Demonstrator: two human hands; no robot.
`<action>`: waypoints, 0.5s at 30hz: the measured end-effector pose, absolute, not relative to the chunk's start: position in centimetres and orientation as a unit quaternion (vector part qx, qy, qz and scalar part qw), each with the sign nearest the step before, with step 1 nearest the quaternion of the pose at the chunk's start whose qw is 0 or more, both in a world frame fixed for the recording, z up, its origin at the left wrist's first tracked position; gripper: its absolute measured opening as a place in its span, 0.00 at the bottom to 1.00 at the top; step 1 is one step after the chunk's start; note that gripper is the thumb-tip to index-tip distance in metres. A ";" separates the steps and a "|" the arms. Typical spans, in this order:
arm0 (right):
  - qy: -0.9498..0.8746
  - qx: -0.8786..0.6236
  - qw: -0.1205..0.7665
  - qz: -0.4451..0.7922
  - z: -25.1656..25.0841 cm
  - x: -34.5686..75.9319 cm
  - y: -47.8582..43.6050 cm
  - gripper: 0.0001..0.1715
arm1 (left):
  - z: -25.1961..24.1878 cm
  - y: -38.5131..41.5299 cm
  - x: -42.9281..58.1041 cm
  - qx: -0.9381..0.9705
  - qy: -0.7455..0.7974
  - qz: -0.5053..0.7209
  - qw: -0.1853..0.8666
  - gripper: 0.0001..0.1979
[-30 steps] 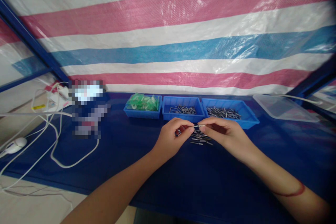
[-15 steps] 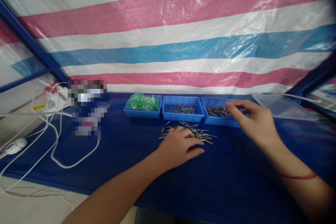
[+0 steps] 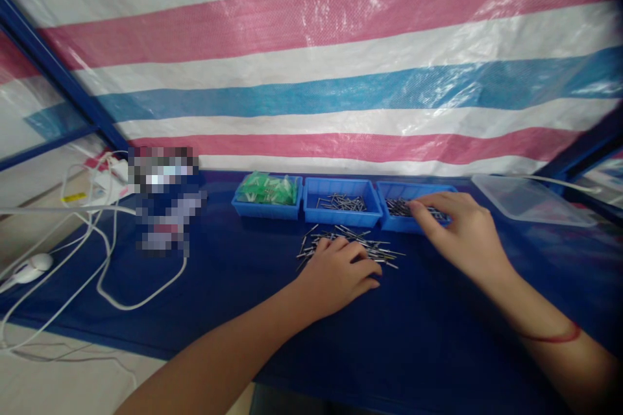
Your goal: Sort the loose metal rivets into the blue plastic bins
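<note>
A loose pile of thin metal rods (image 3: 389, 253), each with a thicker section, lies on the blue table. My left hand (image 3: 335, 272) rests on the near side of this pile, fingers bent and apart, partly covering it. Above the right blue bin (image 3: 396, 224), my right hand (image 3: 467, 233) has its thumb and forefinger pinched together; anything between them is hidden. Similar dark rods (image 3: 399, 207) fill that bin. In the middle blue bin (image 3: 343, 215) lies a smaller heap of silvery rods (image 3: 345, 202).
A left blue bin (image 3: 267, 211) holds green plastic packets (image 3: 267, 188). At the back right lies a clear plastic lid (image 3: 530, 201). White cables (image 3: 109, 292) and a white mouse-like device (image 3: 34, 267) occupy the left side. Striped sheeting (image 3: 311, 97) hangs behind.
My right hand has moved slightly left and down over the right bin. The left hand stays at the pile, its thumb and forefinger now closer together.
</note>
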State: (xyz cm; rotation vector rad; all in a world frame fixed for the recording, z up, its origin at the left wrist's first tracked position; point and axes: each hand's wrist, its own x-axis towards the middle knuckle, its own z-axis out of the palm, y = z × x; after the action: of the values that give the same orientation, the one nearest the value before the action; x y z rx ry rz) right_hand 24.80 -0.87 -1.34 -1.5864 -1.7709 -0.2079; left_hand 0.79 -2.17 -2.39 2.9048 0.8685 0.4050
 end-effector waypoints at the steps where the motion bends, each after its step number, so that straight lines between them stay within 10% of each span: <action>1: -0.707 -0.592 0.380 -0.069 -1.2 24.3 -1.2 0.12 | -2.5 -2.2 0.8 0.950 0.276 0.141 0.037 0.15; 15: -0.786 -0.492 0.374 -0.002 -1.1 21.2 -2.7 0.08 | -3.4 -2.0 1.5 0.957 0.246 0.146 -0.036 0.11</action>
State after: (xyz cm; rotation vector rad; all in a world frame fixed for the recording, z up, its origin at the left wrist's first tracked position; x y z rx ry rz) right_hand 21.17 -2.69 -1.10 -1.2587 -2.0129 -0.0047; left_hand 1.53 -2.03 -3.42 3.0796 0.7918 0.4710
